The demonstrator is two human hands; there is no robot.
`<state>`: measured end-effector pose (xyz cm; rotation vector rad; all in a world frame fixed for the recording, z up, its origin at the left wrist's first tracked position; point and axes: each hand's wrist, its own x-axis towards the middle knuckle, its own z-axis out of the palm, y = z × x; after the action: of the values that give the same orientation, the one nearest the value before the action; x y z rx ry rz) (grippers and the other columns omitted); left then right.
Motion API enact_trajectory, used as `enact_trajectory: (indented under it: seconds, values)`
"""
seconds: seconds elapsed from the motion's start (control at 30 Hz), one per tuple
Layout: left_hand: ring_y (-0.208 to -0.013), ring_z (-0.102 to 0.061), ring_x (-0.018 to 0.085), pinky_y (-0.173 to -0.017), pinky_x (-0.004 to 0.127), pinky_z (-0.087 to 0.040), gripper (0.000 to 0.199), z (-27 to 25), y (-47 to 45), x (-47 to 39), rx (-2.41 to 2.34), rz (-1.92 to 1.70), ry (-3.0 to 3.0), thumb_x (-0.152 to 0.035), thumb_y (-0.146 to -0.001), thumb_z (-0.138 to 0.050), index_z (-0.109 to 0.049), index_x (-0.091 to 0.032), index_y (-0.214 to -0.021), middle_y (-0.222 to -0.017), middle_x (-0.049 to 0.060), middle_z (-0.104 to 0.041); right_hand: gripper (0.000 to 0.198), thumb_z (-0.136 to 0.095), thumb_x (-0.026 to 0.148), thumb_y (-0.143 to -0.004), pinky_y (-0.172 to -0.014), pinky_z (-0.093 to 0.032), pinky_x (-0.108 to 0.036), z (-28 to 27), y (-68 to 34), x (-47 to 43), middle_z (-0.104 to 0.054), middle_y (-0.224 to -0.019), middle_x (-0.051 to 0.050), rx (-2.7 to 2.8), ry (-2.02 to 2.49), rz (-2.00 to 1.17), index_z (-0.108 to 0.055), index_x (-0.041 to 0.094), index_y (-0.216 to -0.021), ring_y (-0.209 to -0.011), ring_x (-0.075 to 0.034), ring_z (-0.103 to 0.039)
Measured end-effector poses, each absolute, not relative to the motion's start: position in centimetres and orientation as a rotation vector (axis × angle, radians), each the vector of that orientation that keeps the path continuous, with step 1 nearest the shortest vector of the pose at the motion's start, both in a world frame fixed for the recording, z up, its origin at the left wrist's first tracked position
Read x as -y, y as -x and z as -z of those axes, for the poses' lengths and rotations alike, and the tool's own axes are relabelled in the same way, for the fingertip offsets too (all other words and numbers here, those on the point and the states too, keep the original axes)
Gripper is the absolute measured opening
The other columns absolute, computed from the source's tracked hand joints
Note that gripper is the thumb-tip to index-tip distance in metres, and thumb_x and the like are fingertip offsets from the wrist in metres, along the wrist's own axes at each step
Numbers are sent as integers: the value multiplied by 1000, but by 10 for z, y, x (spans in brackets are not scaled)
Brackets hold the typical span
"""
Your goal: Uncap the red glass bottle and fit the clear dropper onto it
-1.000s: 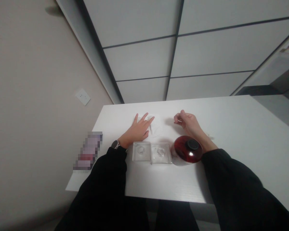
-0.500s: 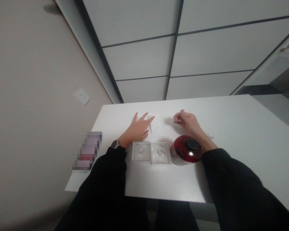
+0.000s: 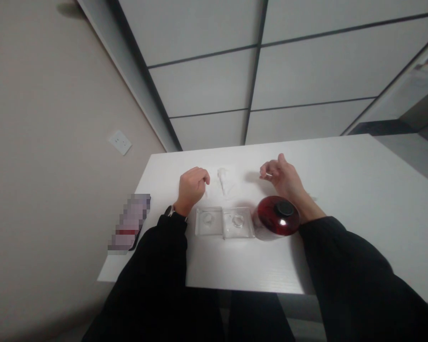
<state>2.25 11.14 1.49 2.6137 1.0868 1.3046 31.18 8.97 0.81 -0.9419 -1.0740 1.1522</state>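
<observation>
My left hand (image 3: 193, 186) is over the left part of the white table, its fingers curled inward; what they hold, if anything, is hidden. Just right of it lies a crumpled, thin white sheet like a tissue (image 3: 224, 183). My right hand (image 3: 281, 178) is loosely bent with the thumb raised apart from the fingers, and no object shows in it. Below its wrist stands a round container with a dark red lid (image 3: 271, 216) and a black knob. Left of that container are two clear square dishes (image 3: 209, 232) side by side, each with a small round shape at its middle.
A phone (image 3: 130, 223) with a blurred screen lies at the table's left edge. The white table (image 3: 242, 270) meets pale panelled doors (image 3: 210, 90) at the back. A wall socket (image 3: 120, 142) is on the left wall. A small pale scrap (image 3: 313, 197) lies behind my right wrist.
My left hand has drawn back left from the white sheet, and its spread fingers have curled in. My right hand has turned slightly, its thumb lifting away from the fingers.
</observation>
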Motion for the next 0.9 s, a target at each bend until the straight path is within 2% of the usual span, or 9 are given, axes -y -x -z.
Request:
enact_trajectory:
  seconds: [0.07, 0.17, 0.27, 0.37, 0.4, 0.47, 0.53, 0.73, 0.9]
  values:
    - [-55, -53, 15, -60, 29, -40, 26, -14, -19, -112, -1099, -1314, -2582, -4, -75, -42, -51, -23, -59, -57, -1, -57, 75, -66, 92, -76, -64, -53, -33, -21, -315, -84, -60, -66, -2, 1073, 938, -1073, -42, 25, -54, -64, -17, -56]
    - [-51, -50, 14, -56, 28, -36, 23, -14, -15, -112, -1134, -1334, -2537, -6, -71, -42, -52, -22, -57, -54, -2, -55, 64, -66, 84, -85, -69, -54, -35, -52, -318, -55, -61, -70, -1, 1113, 886, -845, -53, 25, -62, -70, -19, -61]
    - [-49, -49, 14, -55, 29, -34, 22, -15, -13, -112, -1188, -1352, -2497, -8, -70, -42, -51, -22, -57, -52, -2, -54, 46, -62, 68, -99, -86, -55, -39, -85, -309, -6, -70, -87, -4, 1333, 813, -653, -68, 26, -81, -90, -23, -68]
    - [-48, -46, 14, -54, 29, -31, 19, -16, -12, -111, -1235, -1366, -2466, -9, -68, -43, -46, -22, -54, -49, -2, -49, 41, -64, 67, -99, -95, -54, -42, -96, -287, 35, -75, -110, -7, 1558, 907, -573, -70, 27, -101, -108, -26, -69]
    - [-48, -46, 14, -54, 29, -30, 19, -17, -11, -110, -1246, -1371, -2457, -10, -67, -43, -45, -22, -53, -49, -2, -48, 37, -69, 62, -97, -91, -56, -41, -94, -279, 42, -75, -110, -7, 1569, 959, -534, -69, 27, -104, -106, -26, -70]
    - [-49, -46, 15, -55, 30, -29, 18, -18, -11, -110, -1264, -1383, -2441, -10, -67, -44, -47, -22, -54, -49, -2, -48, 24, -76, 48, -95, -79, -56, -36, -83, -265, 47, -74, -98, -3, 1484, 1087, -460, -67, 27, -104, -90, -21, -71]
    - [-49, -46, 15, -55, 30, -30, 19, -19, -11, -110, -1282, -1390, -2426, -10, -68, -44, -50, -22, -55, -49, -2, -48, 21, -79, 36, -93, -74, -56, -33, -68, -257, 43, -71, -86, 1, 1310, 1129, -420, -64, 26, -103, -78, -18, -69]
    - [-48, -43, 15, -55, 30, -29, 24, -19, -12, -109, -1316, -1374, -2397, -10, -74, -46, -59, -22, -58, -48, -3, -45, 30, -83, 28, -88, -86, -61, -37, -41, -250, 29, -72, -84, 3, 1026, 972, -421, -53, 26, -91, -86, -19, -76]
    - [-49, -45, 15, -56, 30, -30, 25, -19, -12, -108, -1326, -1331, -2391, -9, -73, -46, -63, -22, -60, -49, -2, -48, 29, -82, 30, -90, -94, -61, -43, -37, -246, 32, -77, -85, 2, 1010, 952, -398, -53, 27, -95, -89, -21, -80]
